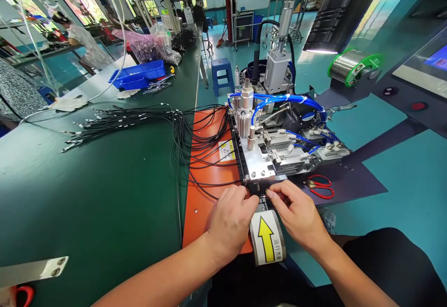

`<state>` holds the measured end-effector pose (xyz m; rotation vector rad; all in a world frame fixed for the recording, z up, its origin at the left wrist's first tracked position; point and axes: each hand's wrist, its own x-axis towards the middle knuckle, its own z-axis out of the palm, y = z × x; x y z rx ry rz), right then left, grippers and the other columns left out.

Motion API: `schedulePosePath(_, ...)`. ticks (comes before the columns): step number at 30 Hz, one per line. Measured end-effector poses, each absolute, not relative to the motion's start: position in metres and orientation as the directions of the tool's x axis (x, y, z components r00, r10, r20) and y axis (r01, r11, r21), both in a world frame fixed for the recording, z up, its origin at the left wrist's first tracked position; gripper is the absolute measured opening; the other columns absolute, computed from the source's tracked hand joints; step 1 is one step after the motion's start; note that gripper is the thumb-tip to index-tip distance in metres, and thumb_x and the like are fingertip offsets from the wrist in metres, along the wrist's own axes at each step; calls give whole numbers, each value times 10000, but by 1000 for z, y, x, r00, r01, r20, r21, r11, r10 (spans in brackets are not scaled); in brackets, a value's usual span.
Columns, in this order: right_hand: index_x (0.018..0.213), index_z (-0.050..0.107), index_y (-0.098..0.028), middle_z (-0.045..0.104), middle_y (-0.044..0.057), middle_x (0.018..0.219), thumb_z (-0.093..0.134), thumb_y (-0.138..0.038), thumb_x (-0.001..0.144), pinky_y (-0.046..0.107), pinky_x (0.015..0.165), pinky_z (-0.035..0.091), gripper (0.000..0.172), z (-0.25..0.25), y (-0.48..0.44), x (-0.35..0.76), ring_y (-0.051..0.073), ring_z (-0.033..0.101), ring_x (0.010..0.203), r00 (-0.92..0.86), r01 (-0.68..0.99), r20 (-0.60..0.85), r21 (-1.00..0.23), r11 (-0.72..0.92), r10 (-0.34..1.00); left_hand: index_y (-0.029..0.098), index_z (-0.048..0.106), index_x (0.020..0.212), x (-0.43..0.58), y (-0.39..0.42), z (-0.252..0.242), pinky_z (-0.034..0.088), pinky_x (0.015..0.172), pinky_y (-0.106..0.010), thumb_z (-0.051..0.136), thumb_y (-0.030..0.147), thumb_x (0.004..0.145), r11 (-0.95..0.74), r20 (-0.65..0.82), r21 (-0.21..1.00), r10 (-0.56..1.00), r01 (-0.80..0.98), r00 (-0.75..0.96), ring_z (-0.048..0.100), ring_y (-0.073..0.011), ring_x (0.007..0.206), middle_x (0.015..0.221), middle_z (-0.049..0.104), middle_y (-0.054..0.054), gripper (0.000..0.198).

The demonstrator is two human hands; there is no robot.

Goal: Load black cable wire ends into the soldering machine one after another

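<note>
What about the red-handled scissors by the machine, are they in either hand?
No, the red-handled scissors lie on the dark surface beside the machine, apart from both the left hand and the right hand.

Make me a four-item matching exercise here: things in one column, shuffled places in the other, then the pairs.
1. Long, thin black cables
2. Red-handled metal cutters
3. Silver wire spool with round green rims
4. Yellow arrow on white label

A. Between left hand and right hand
B. Below and right of the black ribbed lamp
C. Across the smooth green tabletop and flat orange plate
D. On the dark surface beyond the right hand

Pairs: 1-C; 2-D; 3-B; 4-A
</note>
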<state>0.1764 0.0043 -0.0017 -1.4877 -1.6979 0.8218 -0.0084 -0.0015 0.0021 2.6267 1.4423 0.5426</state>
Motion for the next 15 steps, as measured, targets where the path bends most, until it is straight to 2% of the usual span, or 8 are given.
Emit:
schedulePosePath(5,832,619,-216,612,11,788,498,-363,971,296,666,430,235,-5,4,177,179,563,716,-45,544,53,-836,69,998,190,660,970,-8,-1,2,426,698,-359,473,141,939,-547,256,244,833,801,491,504,-227,810,884,561,-76,195)
schedulePosePath(9,762,591,-208,543,-15,670,498,-427,952,274,573,388,305,-8,8,177,160,499,622,-30,531,-56,-847,-31,998,193,657,967,-9,-1,2,427,690,-356,464,146,942,-551,276,242,828,798,488,507,-225,806,880,562,-76,201)
schedulePosePath(15,812,616,-195,519,-30,645,518,-485,931,245,513,348,328,-11,9,179,135,438,573,-24,338,-216,-921,-195,976,187,652,1019,-9,-1,2,449,749,-361,444,130,952,-552,265,272,830,788,490,523,-228,864,922,577,-85,225)
